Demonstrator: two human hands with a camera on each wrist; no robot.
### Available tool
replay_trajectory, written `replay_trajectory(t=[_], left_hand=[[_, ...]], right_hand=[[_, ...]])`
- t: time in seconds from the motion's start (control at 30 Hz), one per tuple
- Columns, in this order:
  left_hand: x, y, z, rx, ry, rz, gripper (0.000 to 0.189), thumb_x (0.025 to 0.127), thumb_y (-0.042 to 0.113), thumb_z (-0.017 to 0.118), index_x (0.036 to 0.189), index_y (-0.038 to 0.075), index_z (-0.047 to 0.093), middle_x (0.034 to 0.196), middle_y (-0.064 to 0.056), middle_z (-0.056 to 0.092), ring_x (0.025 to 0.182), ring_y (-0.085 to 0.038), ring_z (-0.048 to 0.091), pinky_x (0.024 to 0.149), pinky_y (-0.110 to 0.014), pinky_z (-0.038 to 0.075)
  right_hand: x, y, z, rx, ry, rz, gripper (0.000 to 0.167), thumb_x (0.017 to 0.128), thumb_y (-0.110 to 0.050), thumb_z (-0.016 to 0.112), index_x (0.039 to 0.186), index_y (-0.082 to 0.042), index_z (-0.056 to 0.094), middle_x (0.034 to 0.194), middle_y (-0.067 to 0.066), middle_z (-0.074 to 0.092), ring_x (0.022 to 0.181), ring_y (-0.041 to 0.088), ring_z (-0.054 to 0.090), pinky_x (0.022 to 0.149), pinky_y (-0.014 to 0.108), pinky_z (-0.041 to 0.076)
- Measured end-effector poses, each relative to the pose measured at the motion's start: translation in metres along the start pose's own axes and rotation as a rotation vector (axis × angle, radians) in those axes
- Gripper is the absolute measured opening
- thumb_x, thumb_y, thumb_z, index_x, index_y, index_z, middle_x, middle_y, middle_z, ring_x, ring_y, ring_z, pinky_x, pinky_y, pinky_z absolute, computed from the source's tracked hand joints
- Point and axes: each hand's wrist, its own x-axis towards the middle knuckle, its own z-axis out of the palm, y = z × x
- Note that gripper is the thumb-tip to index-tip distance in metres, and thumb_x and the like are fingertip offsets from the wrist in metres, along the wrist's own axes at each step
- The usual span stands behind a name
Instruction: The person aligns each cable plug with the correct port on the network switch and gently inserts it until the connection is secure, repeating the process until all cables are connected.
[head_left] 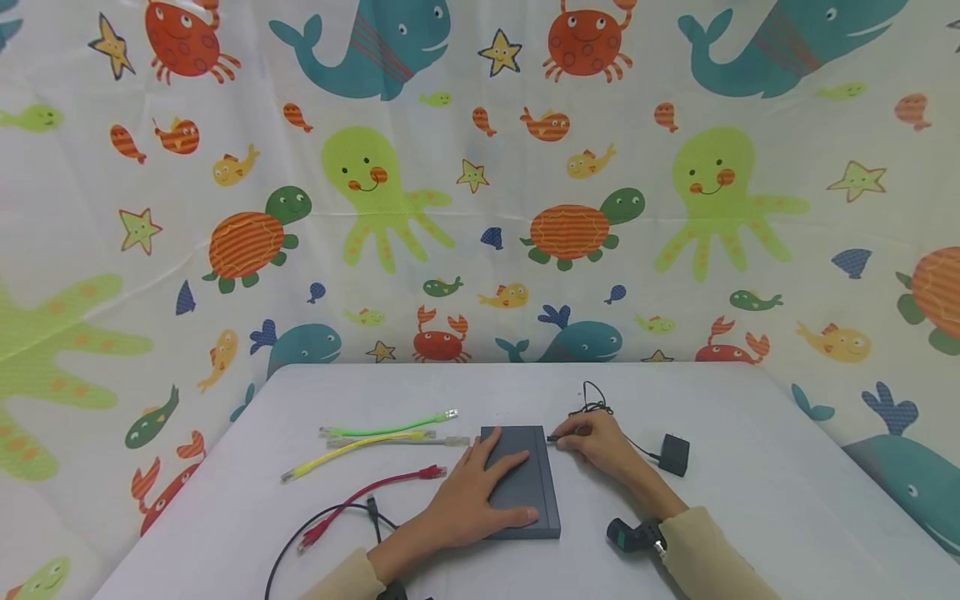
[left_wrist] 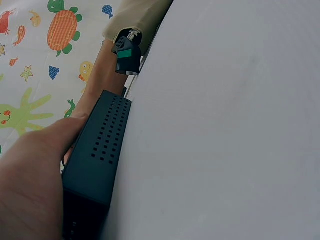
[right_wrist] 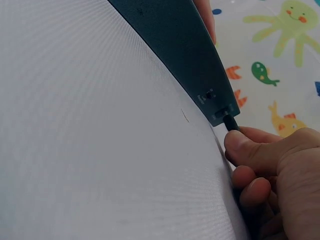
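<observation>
A flat dark grey network box [head_left: 516,475] lies on the white table, with rows of vent holes along one side in the left wrist view. My left hand [head_left: 480,487] rests spread on its top, fingers straight. At the box's right side, my right hand [head_left: 596,446] pinches a small black power plug [right_wrist: 230,121] between thumb and finger. The right wrist view has the plug's tip against a socket near the box's corner; how deep it sits I cannot tell. From that hand a thin black cord runs to a black power adapter [head_left: 674,454].
Left of the box lie a green network cable [head_left: 390,427], a yellow one [head_left: 352,451], a grey one [head_left: 405,441] and a red one [head_left: 375,487]. A black cable [head_left: 300,533] curves near my left forearm. A patterned sea-animal cloth [head_left: 480,208] hangs behind the table.
</observation>
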Motion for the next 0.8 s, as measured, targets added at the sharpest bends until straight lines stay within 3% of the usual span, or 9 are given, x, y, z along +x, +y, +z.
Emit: replay_trajectory(t=[0.33, 0.8], left_hand=[[0.0004, -0.0007, -0.0001, 0.003, 0.001, -0.006, 0.075, 0.074, 0.085, 0.046, 0.142, 0.056, 0.030, 0.164, 0.004, 0.007, 0.149, -0.041, 0.010, 0.102, -0.074, 0.027], [0.0006, -0.0011, -0.0012, -0.001, 0.001, 0.000, 0.075, 0.075, 0.085, 0.046, 0.142, 0.055, 0.030, 0.164, 0.004, 0.007, 0.149, -0.041, 0.010, 0.103, -0.073, 0.027]], right_hand=[[0.0008, -0.0001, 0.0005, 0.015, -0.002, 0.004, 0.012, 0.080, -0.012, 0.075, 0.093, -0.013, 0.075, 0.083, 0.005, 0.068, 0.047, 0.007, 0.047, 0.043, 0.021, 0.039], [0.0013, -0.0027, 0.0018, -0.016, 0.003, 0.026, 0.012, 0.080, -0.010, 0.074, 0.092, -0.011, 0.075, 0.083, 0.004, 0.068, 0.049, 0.008, 0.049, 0.046, 0.022, 0.043]])
